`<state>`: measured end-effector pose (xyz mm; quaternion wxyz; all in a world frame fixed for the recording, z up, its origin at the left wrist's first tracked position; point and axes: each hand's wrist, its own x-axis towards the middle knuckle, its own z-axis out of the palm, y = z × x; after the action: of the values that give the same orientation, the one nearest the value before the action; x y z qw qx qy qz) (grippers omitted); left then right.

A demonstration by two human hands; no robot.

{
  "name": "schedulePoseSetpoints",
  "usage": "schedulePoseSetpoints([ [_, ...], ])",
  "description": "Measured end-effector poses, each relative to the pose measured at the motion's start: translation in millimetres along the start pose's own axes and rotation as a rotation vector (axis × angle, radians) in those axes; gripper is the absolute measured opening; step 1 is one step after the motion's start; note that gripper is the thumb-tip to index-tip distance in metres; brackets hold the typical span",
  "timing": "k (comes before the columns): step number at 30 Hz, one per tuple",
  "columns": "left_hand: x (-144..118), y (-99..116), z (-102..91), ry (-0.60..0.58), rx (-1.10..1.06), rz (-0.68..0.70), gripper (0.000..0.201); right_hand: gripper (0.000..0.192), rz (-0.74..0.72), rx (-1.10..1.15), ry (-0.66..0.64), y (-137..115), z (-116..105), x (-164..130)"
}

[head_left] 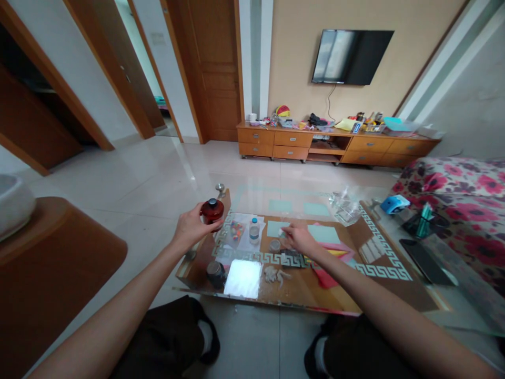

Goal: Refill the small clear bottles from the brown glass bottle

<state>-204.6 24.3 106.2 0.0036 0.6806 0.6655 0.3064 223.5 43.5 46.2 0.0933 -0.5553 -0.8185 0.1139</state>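
My left hand (191, 227) grips a small dark red jar (212, 212) with a black knob lid, held just above the left end of the glass coffee table (394, 295). My right hand (300, 238) pinches a small white object over the middle of the table, fingers closed on it. Just left of that hand stand a small clear bottle with a blue cap (254, 230) and a small round pot (275, 245). A dark round jar (215, 273) stands at the near left edge, beside a bright white sheet (243, 278).
Coloured paper sheets (329, 252) and pale scraps (276, 275) lie on the table. A blue tape dispenser (394, 203), a pen holder (423, 221) and a dark tablet (424, 260) lie at its right end. A floral sofa (465, 200) stands right, a wooden side table (51, 263) left.
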Motion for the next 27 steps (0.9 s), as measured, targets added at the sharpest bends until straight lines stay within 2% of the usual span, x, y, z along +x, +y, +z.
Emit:
schedulePoseSetpoints([
  [3,-1,10,1.4,-0.008,-0.006,0.019,0.078,0.039,-0.374,0.1,-0.076,-63,19,-7],
  [6,-2,12,1.8,-0.014,-0.021,0.036,0.077,0.036,-0.655,0.212,-0.183,-101,29,-30],
  [8,-2,10,1.8,-0.017,-0.033,0.044,0.076,0.037,-0.766,0.271,-0.249,-106,31,-48],
  [11,-4,3,1.0,-0.025,-0.046,0.045,0.076,0.039,-0.79,0.342,-0.332,-94,22,-74],
  [15,-8,-6,-3.0,-0.051,-0.063,0.039,0.074,0.041,-0.653,0.41,-0.381,-60,-1,-113],
  [18,-11,-14,-6.7,-0.069,-0.09,0.026,0.072,0.042,-0.494,0.424,-0.366,-23,-16,-150],
  [20,-12,-20,-7.9,-0.071,-0.103,0.009,0.072,0.04,-0.372,0.384,-0.319,15,-23,-176],
  [23,-11,-25,-7.7,-0.072,-0.105,-0.006,0.073,0.034,-0.171,0.29,-0.181,91,-33,-208],
  [25,-11,-25,-7.5,-0.074,-0.1,-0.011,0.072,0.034,0.025,0.186,-0.026,142,-43,-224],
  [27,-11,-21,-7.9,-0.082,-0.096,-0.013,0.073,0.033,0.253,0.043,0.096,182,-54,-236],
])
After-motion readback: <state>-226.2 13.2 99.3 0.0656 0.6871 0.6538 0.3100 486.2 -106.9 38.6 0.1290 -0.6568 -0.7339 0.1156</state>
